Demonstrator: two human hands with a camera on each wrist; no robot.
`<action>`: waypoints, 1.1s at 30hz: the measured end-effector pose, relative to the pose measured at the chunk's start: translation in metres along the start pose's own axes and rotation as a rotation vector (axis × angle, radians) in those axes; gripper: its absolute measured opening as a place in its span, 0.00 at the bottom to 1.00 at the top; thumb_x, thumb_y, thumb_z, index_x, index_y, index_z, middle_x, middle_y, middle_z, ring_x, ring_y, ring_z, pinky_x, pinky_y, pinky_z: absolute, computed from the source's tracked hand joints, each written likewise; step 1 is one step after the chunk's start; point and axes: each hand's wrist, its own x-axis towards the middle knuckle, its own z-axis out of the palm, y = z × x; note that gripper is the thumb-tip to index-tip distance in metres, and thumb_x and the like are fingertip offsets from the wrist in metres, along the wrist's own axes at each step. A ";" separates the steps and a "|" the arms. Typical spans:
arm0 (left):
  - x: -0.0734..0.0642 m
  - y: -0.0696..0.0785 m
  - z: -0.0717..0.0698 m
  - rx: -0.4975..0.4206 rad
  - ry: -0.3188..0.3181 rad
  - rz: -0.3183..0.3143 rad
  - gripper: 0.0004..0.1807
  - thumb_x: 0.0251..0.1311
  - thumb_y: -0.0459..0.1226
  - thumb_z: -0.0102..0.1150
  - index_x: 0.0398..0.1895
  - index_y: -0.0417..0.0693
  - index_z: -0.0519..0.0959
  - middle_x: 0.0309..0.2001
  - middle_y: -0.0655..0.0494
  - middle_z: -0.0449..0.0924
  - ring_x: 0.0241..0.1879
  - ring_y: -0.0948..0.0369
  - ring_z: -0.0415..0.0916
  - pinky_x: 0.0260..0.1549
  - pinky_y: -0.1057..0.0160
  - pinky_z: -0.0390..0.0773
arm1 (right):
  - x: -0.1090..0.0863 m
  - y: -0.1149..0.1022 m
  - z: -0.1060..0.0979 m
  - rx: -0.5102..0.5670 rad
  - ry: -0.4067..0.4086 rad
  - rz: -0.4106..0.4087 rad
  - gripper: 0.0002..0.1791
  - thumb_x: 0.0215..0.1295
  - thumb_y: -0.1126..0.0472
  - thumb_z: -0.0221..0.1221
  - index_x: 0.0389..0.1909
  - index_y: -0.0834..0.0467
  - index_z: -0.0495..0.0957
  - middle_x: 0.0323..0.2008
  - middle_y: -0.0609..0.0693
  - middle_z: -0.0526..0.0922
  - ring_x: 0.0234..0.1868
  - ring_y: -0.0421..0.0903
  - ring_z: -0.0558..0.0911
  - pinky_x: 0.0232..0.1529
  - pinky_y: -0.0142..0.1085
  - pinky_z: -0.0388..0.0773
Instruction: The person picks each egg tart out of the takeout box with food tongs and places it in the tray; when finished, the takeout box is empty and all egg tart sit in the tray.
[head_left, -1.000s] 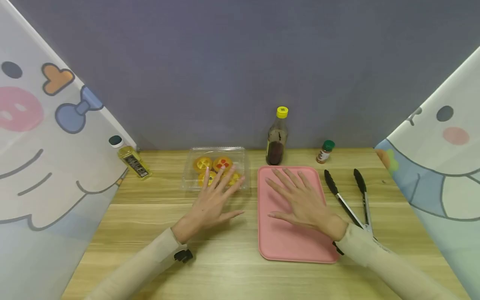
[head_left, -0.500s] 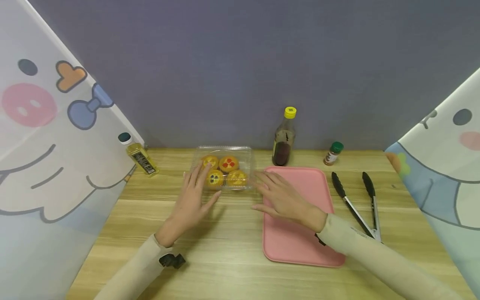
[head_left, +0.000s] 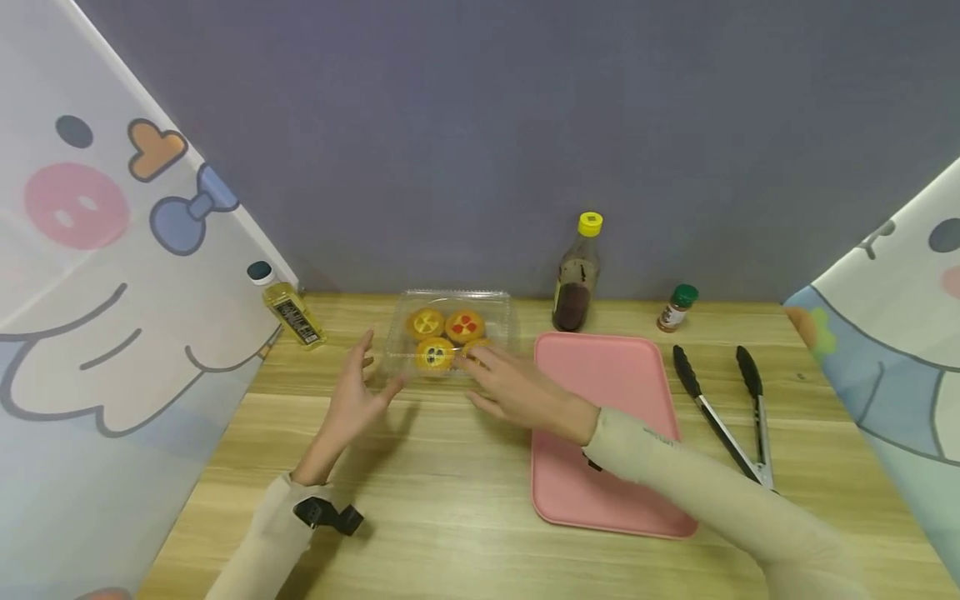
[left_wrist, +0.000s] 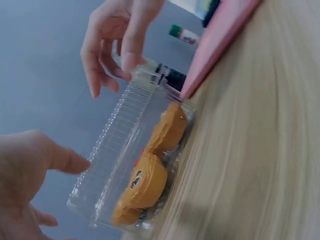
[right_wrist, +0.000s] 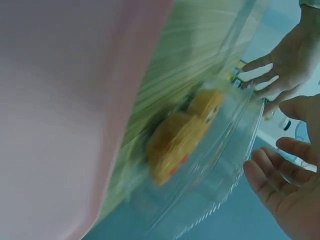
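A clear plastic clamshell box (head_left: 450, 297) stands on the table with its lid down. Inside it sit several round yellow-orange pastries (head_left: 435, 354) with decorated tops, one topped in red. My left hand (head_left: 352, 408) is at the box's left front corner, thumb spread from the fingers, holding nothing. My right hand (head_left: 517, 387) reaches over the front right part of the box with loosely bent fingers. In the left wrist view that hand (left_wrist: 112, 45) hovers by the lid's edge; whether a fingertip touches it I cannot tell. One pastry is partly hidden behind it.
A pink tray (head_left: 600, 492) lies under my right forearm. Behind it stands a dark sauce bottle (head_left: 573, 292) with a yellow cap, and a small green-capped jar (head_left: 677, 308). Tongs (head_left: 723, 425) lie spread at the right. An oil bottle (head_left: 294, 315) stands far left.
My right hand has moved left from above the tray to the box's front right. My left hand has drawn back from over the box to its left side. The view has shifted slightly.
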 end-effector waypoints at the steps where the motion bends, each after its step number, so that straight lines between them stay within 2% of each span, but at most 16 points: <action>1: 0.000 -0.001 -0.001 -0.038 -0.020 -0.036 0.53 0.67 0.38 0.69 0.85 0.43 0.43 0.80 0.31 0.52 0.74 0.31 0.61 0.67 0.32 0.74 | 0.004 -0.002 0.002 0.008 -0.004 -0.008 0.26 0.72 0.54 0.65 0.67 0.59 0.76 0.51 0.51 0.79 0.47 0.45 0.82 0.45 0.36 0.86; 6: 0.002 -0.006 -0.001 -0.256 -0.110 -0.219 0.46 0.73 0.34 0.60 0.85 0.43 0.43 0.77 0.33 0.56 0.73 0.37 0.65 0.67 0.41 0.79 | 0.020 -0.011 0.016 -0.025 -0.013 -0.017 0.20 0.71 0.56 0.65 0.61 0.56 0.79 0.49 0.50 0.82 0.45 0.46 0.86 0.39 0.36 0.88; 10: 0.005 -0.010 0.002 -0.428 -0.133 -0.299 0.41 0.74 0.28 0.53 0.85 0.43 0.46 0.73 0.34 0.58 0.63 0.49 0.75 0.63 0.60 0.83 | 0.031 -0.018 0.027 -0.175 -0.012 -0.024 0.12 0.72 0.56 0.63 0.53 0.51 0.83 0.43 0.45 0.86 0.42 0.44 0.87 0.26 0.34 0.86; 13: 0.007 -0.013 0.004 -0.526 -0.138 -0.316 0.39 0.75 0.27 0.50 0.84 0.43 0.47 0.70 0.37 0.58 0.57 0.60 0.76 0.60 0.68 0.83 | 0.038 -0.023 0.032 -0.305 -0.026 -0.043 0.07 0.71 0.59 0.60 0.47 0.48 0.83 0.40 0.42 0.88 0.39 0.42 0.88 0.19 0.30 0.80; 18: 0.010 -0.017 0.007 -0.681 -0.124 -0.329 0.37 0.77 0.27 0.49 0.84 0.42 0.47 0.64 0.46 0.60 0.56 0.62 0.77 0.65 0.65 0.81 | 0.052 -0.028 0.033 -0.434 -0.087 -0.045 0.08 0.70 0.62 0.61 0.45 0.45 0.83 0.39 0.39 0.90 0.33 0.38 0.86 0.15 0.26 0.72; 22: 0.013 -0.019 0.008 -0.779 -0.091 -0.366 0.39 0.74 0.24 0.50 0.83 0.42 0.49 0.58 0.50 0.64 0.50 0.64 0.80 0.63 0.64 0.83 | 0.061 -0.030 0.033 -0.469 -0.117 -0.044 0.09 0.71 0.63 0.61 0.44 0.45 0.84 0.36 0.38 0.89 0.23 0.34 0.78 0.14 0.24 0.66; 25: 0.014 -0.019 0.008 -0.829 -0.084 -0.377 0.39 0.72 0.22 0.49 0.83 0.41 0.49 0.57 0.49 0.65 0.47 0.64 0.81 0.61 0.64 0.84 | 0.067 -0.031 0.034 -0.483 -0.123 -0.048 0.10 0.71 0.64 0.61 0.43 0.44 0.85 0.35 0.37 0.88 0.19 0.32 0.73 0.14 0.23 0.64; 33: 0.014 -0.018 0.007 -0.882 -0.086 -0.389 0.37 0.75 0.23 0.47 0.83 0.42 0.50 0.53 0.52 0.70 0.48 0.64 0.81 0.65 0.63 0.81 | 0.076 -0.032 0.040 -0.522 -0.154 -0.059 0.10 0.74 0.61 0.60 0.47 0.43 0.87 0.39 0.35 0.90 0.19 0.30 0.75 0.14 0.21 0.67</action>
